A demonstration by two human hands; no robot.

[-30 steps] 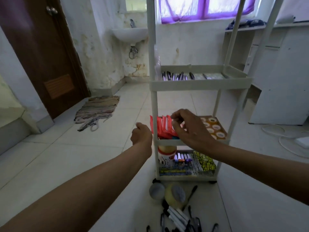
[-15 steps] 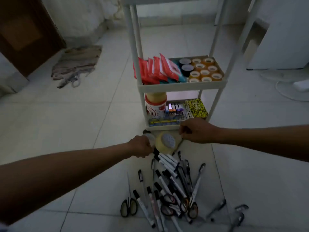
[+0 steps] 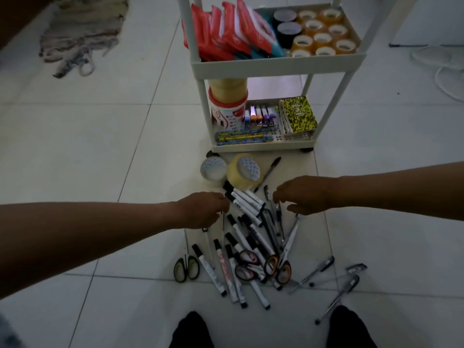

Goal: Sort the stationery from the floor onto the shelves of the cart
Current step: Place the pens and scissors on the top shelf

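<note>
Evidently both hands reach for the markers (image 3: 247, 204) piled near the cart (image 3: 276, 64): left hand (image 3: 203, 212) and right hand (image 3: 305, 198) hover with loosely curled, empty fingers, poised to gather

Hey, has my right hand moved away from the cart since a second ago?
Yes. The right hand was up at the cart's middle shelf by the red packets; now it is down over the marker pile on the floor, in front of the cart.

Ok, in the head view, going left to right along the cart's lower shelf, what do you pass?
White and red tub with a tape roll on top → row of small coloured staplers → stack of yellow and black notebooks.
</note>
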